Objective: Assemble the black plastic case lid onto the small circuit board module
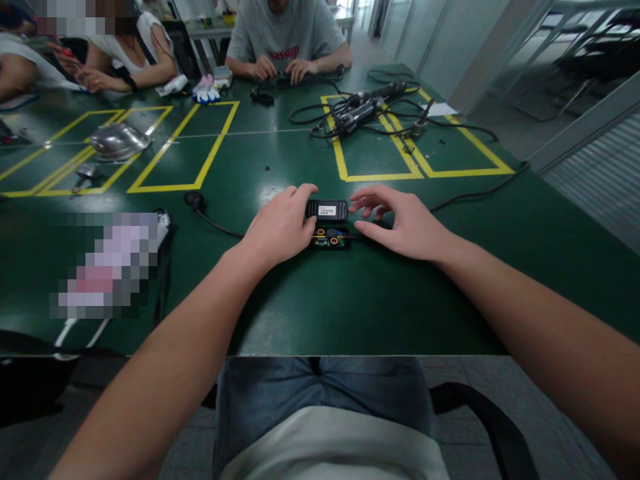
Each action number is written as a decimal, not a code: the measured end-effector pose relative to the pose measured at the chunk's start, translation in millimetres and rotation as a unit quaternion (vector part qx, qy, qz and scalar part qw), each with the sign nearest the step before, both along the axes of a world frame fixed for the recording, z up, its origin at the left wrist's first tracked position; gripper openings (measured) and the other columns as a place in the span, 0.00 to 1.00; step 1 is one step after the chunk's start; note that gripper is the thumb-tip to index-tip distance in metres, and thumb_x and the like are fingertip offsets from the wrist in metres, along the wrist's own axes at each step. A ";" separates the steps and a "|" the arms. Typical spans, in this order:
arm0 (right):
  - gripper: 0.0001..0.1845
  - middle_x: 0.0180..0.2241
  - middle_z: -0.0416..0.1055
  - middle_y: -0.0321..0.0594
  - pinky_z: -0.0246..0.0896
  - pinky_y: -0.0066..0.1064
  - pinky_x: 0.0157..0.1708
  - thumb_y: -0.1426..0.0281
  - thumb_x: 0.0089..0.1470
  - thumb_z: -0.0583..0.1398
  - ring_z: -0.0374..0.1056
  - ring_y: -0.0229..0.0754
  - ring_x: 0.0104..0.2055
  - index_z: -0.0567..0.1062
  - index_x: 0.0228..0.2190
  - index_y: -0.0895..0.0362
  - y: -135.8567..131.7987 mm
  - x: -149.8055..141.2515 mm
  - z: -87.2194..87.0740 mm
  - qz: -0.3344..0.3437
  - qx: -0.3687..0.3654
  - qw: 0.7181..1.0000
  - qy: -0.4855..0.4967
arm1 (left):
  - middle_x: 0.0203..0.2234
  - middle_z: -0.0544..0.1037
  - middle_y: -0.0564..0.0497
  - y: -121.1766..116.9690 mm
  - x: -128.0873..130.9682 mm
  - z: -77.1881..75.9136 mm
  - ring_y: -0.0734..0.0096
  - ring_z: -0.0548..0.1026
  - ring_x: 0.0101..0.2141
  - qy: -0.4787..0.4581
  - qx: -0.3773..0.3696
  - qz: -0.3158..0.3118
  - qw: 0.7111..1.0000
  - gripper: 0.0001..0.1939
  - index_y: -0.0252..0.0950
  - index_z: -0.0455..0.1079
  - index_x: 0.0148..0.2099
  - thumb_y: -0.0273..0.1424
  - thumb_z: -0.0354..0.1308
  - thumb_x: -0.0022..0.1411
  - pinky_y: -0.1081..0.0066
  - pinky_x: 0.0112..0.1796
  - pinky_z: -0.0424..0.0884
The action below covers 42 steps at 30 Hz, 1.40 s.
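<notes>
A black ribbed plastic cover with a white label is in the middle of the head view. My left hand has its left end between thumb and index finger. Just below the cover, on the near side, lies the open lower half of a power adapter, with a circuit board, copper-coloured coils and wires showing. My right hand hovers at the right end of the cover, fingers curved and apart, holding nothing. A black cable with a plug runs toward the adapter from the left; my left hand hides part of it.
The green table bears yellow tape rectangles. Black cabled tools lie at the back right, a metal bowl-like part at the left, and gloves farther back. A blurred-out object lies near left. Other people sit across the table.
</notes>
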State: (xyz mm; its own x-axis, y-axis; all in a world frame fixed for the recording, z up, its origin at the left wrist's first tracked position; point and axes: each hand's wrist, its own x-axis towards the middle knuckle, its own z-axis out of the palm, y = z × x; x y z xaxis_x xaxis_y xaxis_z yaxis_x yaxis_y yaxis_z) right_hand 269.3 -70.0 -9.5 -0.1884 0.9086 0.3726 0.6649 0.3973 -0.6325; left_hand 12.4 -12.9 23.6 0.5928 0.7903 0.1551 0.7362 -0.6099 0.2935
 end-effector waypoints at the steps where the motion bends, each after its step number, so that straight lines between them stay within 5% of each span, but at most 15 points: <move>1: 0.22 0.48 0.88 0.48 0.77 0.49 0.44 0.61 0.59 0.69 0.81 0.56 0.44 0.80 0.55 0.51 0.0 -0.1 -0.1 -0.001 0.001 1.000 -0.001 | 0.58 0.82 0.36 -0.1 -0.1 0.0 0.47 0.82 0.57 0.003 0.001 0.001 1.000 0.27 0.34 0.69 0.73 0.28 0.59 0.75 0.49 0.62 0.77; 15: 0.22 0.49 0.88 0.48 0.77 0.50 0.45 0.62 0.60 0.70 0.81 0.57 0.45 0.81 0.55 0.51 -0.1 0.9 0.0 0.002 -0.008 1.000 -0.003 | 0.56 0.80 0.39 -1.5 0.0 5.0 0.48 0.81 0.54 0.032 -0.002 -0.010 0.999 0.23 0.39 0.76 0.70 0.28 0.57 0.77 0.50 0.59 0.78; 42: 0.22 0.49 0.88 0.46 0.77 0.49 0.46 0.61 0.60 0.70 0.81 0.56 0.44 0.81 0.55 0.50 -0.8 -0.1 0.5 0.006 -0.023 1.000 -0.017 | 0.58 0.79 0.37 -0.2 -2.5 0.7 0.51 0.81 0.54 0.009 0.004 -0.014 1.000 0.24 0.36 0.73 0.71 0.31 0.61 0.76 0.51 0.60 0.78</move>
State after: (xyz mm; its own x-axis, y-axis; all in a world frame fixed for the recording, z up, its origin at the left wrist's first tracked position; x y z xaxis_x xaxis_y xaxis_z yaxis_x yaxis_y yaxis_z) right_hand 269.2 -70.7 -9.0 -0.2106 0.9221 0.3246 0.6815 0.3765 -0.6275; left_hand 9.9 -13.2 24.3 0.6175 0.7721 0.1503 0.7242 -0.6326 0.2743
